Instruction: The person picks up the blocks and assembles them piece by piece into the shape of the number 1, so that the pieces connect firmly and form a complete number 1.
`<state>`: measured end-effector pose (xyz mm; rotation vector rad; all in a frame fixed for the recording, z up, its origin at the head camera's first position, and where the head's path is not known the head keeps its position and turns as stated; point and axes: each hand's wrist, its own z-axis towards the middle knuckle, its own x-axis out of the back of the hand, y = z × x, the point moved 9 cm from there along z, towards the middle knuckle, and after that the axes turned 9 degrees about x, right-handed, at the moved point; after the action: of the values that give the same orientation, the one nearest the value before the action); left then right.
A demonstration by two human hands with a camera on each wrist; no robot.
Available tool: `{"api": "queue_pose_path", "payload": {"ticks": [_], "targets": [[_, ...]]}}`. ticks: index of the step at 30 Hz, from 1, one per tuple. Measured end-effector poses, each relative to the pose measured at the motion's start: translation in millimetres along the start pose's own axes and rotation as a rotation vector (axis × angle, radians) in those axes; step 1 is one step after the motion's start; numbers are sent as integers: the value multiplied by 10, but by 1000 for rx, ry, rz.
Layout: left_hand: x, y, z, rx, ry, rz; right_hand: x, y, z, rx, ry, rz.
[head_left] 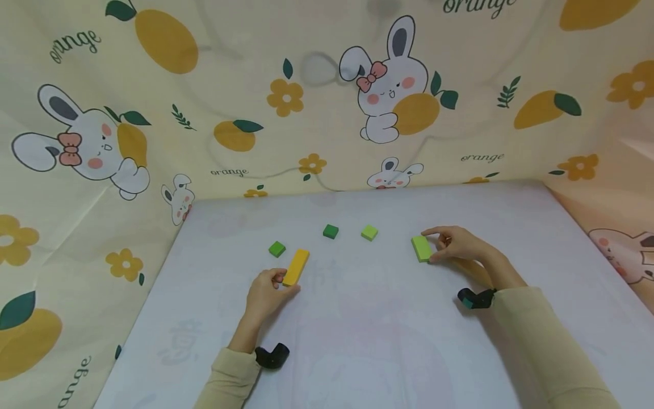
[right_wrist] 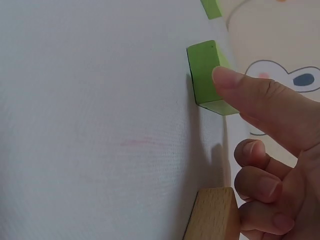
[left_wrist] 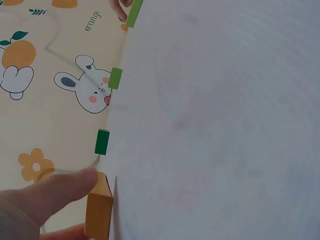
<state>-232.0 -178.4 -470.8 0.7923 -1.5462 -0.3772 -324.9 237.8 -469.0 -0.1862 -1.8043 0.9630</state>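
My left hand (head_left: 264, 292) holds a yellow rectangular block (head_left: 296, 267) at its near end, between thumb and fingers. In the left wrist view the thumb lies along the top of this yellow block (left_wrist: 99, 212). Over on the right, my right hand (head_left: 460, 245) pinches a light green rectangular block (head_left: 422, 249), the index finger at its far end and the thumb at its near end. A wooden block (right_wrist: 214, 215) lies beside the curled other fingers in the right wrist view; in the head view the right hand and wrist partly cover it.
Three small flat blocks lie between the hands toward the back: a green one (head_left: 277, 249), a dark green one (head_left: 330, 231) and a light green one (head_left: 369, 232). The white tabletop (head_left: 357, 324) meets a patterned cloth (head_left: 317, 130) at the back and sides.
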Motion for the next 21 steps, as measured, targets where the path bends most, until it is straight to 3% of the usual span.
{"api": "queue_pose_path", "payload": {"ticks": [12,16,21], "targets": [[-7,2,24,18,32,13,23,11,27,-31,-4,-47],[11,21,22,-5,50,13,16,-20,35,-38,19,-74],[50,30,18,-44,86,6,-75,-46,-16,-106,71,10]]}}
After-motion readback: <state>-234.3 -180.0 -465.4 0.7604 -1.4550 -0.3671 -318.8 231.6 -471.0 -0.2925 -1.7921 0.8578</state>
